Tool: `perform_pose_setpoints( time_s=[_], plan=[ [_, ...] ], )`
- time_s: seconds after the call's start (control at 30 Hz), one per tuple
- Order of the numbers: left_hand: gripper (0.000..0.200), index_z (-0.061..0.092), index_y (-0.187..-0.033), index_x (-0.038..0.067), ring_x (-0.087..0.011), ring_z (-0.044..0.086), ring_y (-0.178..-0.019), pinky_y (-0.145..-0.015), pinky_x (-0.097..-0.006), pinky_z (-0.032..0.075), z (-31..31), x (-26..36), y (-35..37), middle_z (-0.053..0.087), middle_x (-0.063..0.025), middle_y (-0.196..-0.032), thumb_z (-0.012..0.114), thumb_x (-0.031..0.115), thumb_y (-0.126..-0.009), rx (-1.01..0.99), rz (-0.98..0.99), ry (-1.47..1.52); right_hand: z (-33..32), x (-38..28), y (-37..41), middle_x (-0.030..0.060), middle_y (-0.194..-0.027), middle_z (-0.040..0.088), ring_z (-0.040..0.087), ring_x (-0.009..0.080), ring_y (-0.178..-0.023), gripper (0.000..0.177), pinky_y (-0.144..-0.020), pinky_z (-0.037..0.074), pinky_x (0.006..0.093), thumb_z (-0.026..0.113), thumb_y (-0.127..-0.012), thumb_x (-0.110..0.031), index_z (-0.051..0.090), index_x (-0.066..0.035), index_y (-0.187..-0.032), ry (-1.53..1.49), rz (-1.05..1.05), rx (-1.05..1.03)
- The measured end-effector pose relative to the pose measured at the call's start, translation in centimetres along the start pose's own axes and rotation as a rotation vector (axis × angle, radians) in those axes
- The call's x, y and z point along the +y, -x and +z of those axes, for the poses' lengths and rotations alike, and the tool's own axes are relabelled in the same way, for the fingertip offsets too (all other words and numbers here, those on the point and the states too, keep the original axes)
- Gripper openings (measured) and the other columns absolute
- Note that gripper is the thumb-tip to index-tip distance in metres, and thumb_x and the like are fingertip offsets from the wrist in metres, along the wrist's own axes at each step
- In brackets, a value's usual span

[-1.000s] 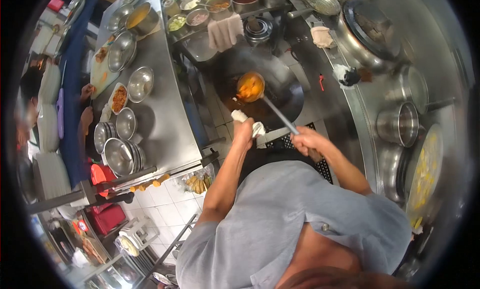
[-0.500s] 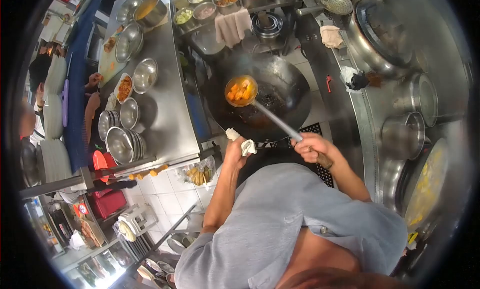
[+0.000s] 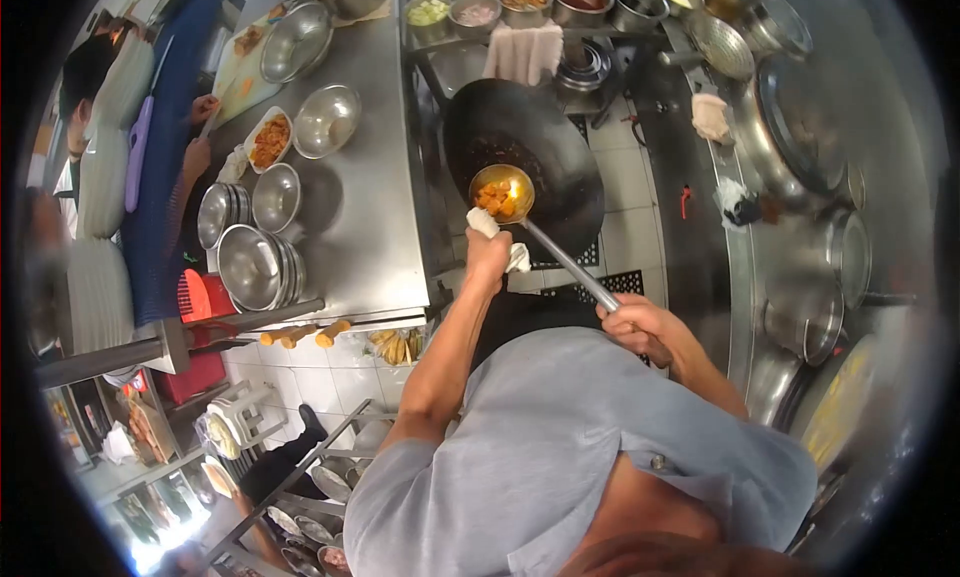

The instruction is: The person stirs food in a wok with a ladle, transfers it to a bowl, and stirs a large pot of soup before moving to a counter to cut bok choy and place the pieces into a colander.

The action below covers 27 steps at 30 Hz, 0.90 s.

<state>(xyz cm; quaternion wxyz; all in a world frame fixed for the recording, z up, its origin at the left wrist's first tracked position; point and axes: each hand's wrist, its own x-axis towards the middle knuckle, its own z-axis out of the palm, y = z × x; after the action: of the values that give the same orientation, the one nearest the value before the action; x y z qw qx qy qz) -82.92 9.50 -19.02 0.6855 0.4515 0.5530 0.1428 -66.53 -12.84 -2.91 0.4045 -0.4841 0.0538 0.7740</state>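
My left hand [image 3: 487,257] is closed round a folded white cloth [image 3: 518,257] at the near-left rim of a large dark wok [image 3: 525,122]. The wok is tilted, and dark residue marks its inside. My right hand [image 3: 640,329] grips the handle of a long metal ladle [image 3: 570,262]. In the ladle's bowl lie orange food pieces [image 3: 493,198] in shiny liquid, held over the near-left part of the wok. The cloth and fingers hide where the left hand meets the rim.
On the left, a steel counter [image 3: 375,207] carries metal bowls [image 3: 328,122] and a dish of orange-red food [image 3: 270,141]. Ingredient pots [image 3: 525,5] line the back. A perforated strainer [image 3: 722,47] and large pots stand right. Another person's hand [image 3: 203,109] is at a cutting board.
The wok has tipped and its near part has shifted, with my left hand raised slightly. The ladle bowl has come nearer my left hand. The view has shifted, and a leg now shows lower left.
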Motion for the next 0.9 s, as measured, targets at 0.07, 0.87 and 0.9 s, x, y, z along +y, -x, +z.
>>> perform_pose_setpoints(
  time_s=[0.07, 0.87, 0.9],
  plan=[
    [0.066, 0.032, -0.125, -0.015, -0.0364, 0.058, -0.103, -0.088, -0.0382, 0.046, -0.6, 2.0, -0.5, 0.055, -0.0304, -0.113, 0.060, 0.017, -0.074, 0.046, -0.031, -0.166, 0.5, 0.0, -0.5, -0.0044, -0.056, 0.039, 0.033, 0.0035, -0.035, 0.010, -0.029, 0.025, 0.0223, 0.050, -0.083, -0.002, 0.048, -0.005, -0.092, -0.057, -0.022, -0.092],
    [0.061, 0.031, -0.126, -0.013, -0.0266, 0.055, -0.098, -0.082, -0.0357, 0.048, -6.8, 3.9, 3.5, 0.049, -0.0216, -0.111, 0.056, 0.013, -0.078, -0.197, 0.024, 0.288, 32.9, -20.9, -25.4, 0.0080, -0.063, 0.054, 0.054, 0.0169, -0.043, 0.033, -0.040, 0.040, 0.0334, 0.054, -0.078, -0.012, 0.052, 0.008, -0.103, 1.342, -0.529, -0.059],
    [0.060, 0.031, -0.126, -0.013, -0.0265, 0.055, -0.098, -0.082, -0.0357, 0.048, -7.2, 4.7, 4.0, 0.049, -0.0216, -0.111, 0.057, 0.013, -0.078, -0.178, 0.019, 0.283, 33.4, -21.0, -25.9, 0.0091, -0.063, 0.054, 0.055, 0.0177, -0.044, 0.033, -0.042, 0.042, 0.0348, 0.055, -0.078, -0.012, 0.052, 0.008, -0.104, 1.392, -0.526, -0.044]
  ],
)
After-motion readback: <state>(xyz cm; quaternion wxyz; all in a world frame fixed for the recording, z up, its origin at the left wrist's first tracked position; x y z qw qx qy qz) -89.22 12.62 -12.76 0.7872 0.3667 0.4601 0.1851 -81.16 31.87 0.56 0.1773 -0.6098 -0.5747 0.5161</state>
